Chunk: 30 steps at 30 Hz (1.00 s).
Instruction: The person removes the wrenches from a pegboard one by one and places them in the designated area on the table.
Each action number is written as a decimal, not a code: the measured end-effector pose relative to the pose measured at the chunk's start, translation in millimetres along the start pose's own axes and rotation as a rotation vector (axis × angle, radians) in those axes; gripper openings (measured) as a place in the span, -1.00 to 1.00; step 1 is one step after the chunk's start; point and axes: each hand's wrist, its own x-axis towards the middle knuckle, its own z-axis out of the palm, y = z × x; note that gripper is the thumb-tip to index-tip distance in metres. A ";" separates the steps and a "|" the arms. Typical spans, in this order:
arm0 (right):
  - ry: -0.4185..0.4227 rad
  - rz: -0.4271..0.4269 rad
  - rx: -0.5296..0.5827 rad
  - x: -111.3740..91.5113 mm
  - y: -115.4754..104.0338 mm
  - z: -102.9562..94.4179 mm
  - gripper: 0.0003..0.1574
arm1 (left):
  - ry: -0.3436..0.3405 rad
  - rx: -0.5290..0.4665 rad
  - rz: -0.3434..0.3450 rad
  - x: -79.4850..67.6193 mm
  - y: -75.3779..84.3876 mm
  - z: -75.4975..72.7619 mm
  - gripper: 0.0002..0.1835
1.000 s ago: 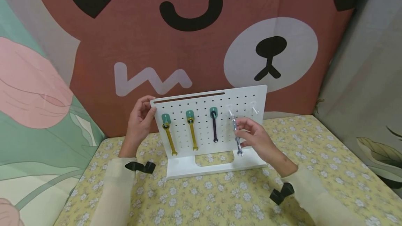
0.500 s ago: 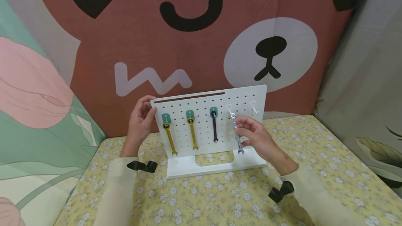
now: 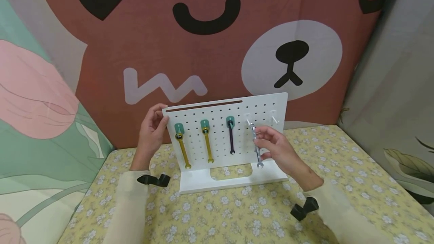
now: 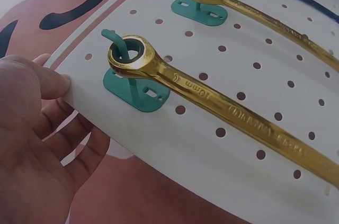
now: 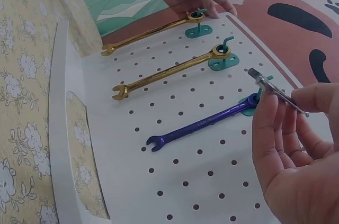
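Observation:
My left hand (image 3: 151, 134) grips the upper left corner of a white pegboard (image 3: 219, 144), thumb on the front and fingers behind. A silver combination wrench (image 3: 257, 151) is pinched between my right hand's (image 3: 278, 148) thumb and fingers. Its ring end points up, right at the tip of a white hook (image 3: 249, 121), and its open end hangs down. Two gold wrenches (image 4: 212, 102) hang by their ring ends on green hooks (image 4: 127, 49) at the left. Right of them, a purple wrench (image 5: 204, 122) hangs on another green hook.
Another white hook (image 3: 275, 118) with nothing on it sits at the board's right side. The board's white base (image 3: 194, 182) stands on a yellow floral tablecloth (image 3: 217, 217). Close behind rises a backdrop (image 3: 217, 55) with a printed bear.
The silver wrench has turned slightly in the right fingers, its ring end shifting a little beside the white hook. The left hand keeps its place on the pegboard.

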 end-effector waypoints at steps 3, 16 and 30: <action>-0.001 0.003 -0.002 -2.6 0.5 -2.7 -0.51 | -0.003 0.000 -0.003 -0.4 0.3 -0.4 -0.62; 0.028 0.044 -0.105 -21.0 5.5 -22.5 -0.47 | -0.013 -0.004 0.006 0.0 -0.9 -1.7 -0.64; -0.031 0.109 -0.230 -34.1 27.0 -55.0 -0.47 | -0.016 -0.012 0.025 0.9 -2.6 -1.3 -0.65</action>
